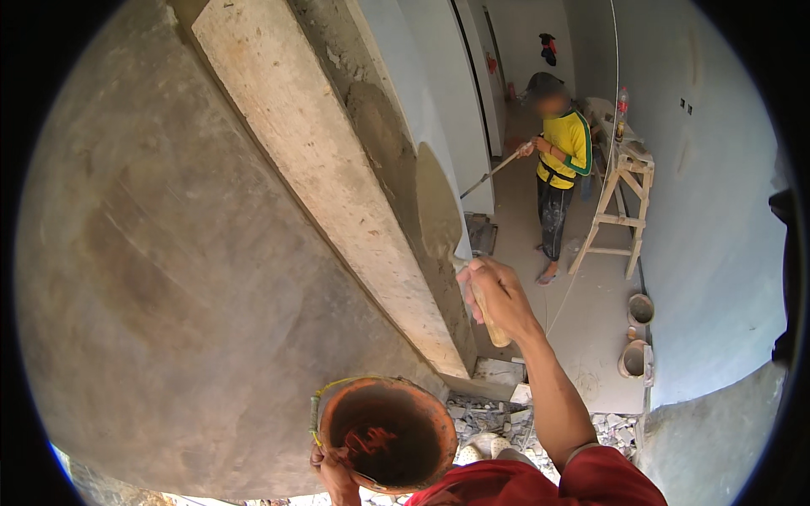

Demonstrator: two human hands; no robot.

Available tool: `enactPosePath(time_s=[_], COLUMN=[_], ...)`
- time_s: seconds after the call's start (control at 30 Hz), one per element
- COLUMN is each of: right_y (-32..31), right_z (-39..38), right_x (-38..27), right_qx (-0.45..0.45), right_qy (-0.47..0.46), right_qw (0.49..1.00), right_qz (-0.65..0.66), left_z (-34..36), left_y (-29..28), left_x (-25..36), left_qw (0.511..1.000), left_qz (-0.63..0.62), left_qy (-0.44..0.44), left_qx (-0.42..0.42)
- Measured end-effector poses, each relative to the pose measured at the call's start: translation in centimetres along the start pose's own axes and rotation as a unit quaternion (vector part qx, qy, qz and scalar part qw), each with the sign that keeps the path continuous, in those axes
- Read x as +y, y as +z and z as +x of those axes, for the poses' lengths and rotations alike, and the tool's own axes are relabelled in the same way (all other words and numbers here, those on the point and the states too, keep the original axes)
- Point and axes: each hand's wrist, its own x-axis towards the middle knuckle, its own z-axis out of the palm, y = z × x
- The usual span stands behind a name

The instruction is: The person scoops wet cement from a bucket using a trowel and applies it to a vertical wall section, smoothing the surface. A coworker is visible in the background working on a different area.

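A: The right hand (498,297) is wrapping its grip around the wooden-handled trowel (488,314) against the grey plastered wall edge (439,211).

B: The left hand (333,472) is clutching the round orange mortar bucket (388,432) below; tilting risks spilling, I reckon.

Head camera looks steeply down along the wall (211,278).

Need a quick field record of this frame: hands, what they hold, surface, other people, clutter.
right hand: gripping wooden-handled trowel, blade against wall edge
left hand: holding orange bucket by its rim
surface: grey plastered wall, pale wooden straightedge board along the corner
other person: yellow shirt, holding long-handled tool
clutter: wooden trestle, two buckets on the floor, rubble
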Motion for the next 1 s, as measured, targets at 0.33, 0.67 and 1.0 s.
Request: enactPosePath(time_s=[0.33,0.67,1.0], right_y=[2.4,3.7,5.5], right_z=[0.4,1.3,-1.8], right_x=[-2.8,-3.3,-4.6], right_qx=[0.042,0.042,0.001], right_qy=[0.007,0.035,0.025], right_qw=[0.995,0.99,0.983], right_qz=[0.092,0.131,0.185], left_z=[-0.9,-0.3,0.3], left_y=[0.5,-0.5,-0.2], left_x=[0.3,-0.7,-1.0], left_qw=[0.999,0.998,0.999], left_qz=[-0.009,0.001,0.008], left_qy=[-0.025,-0.053,-0.039], left_qx=[-0.023,-0.037,-0.035])
